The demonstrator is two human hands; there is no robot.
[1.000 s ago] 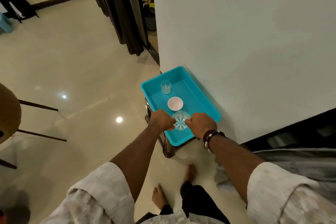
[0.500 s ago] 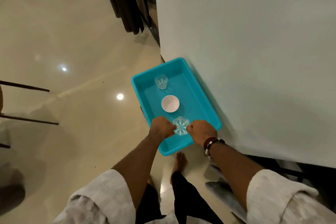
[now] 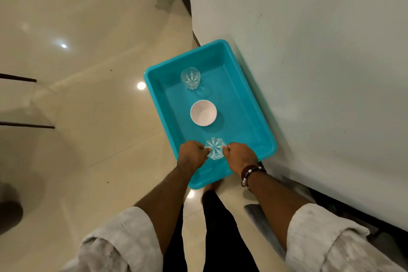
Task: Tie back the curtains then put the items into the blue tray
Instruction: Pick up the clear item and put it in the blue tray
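Unmoved since before, left hand (image 3: 192,155) and right hand (image 3: 241,157) grip cut glass (image 3: 214,148) at blue tray's (image 3: 245,104) six o'clock; placing seems nearly finished.

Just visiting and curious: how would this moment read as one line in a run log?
left hand + right hand: fingers on near cut glass | inside blue tray | also in tray: white bowl, far cut glass
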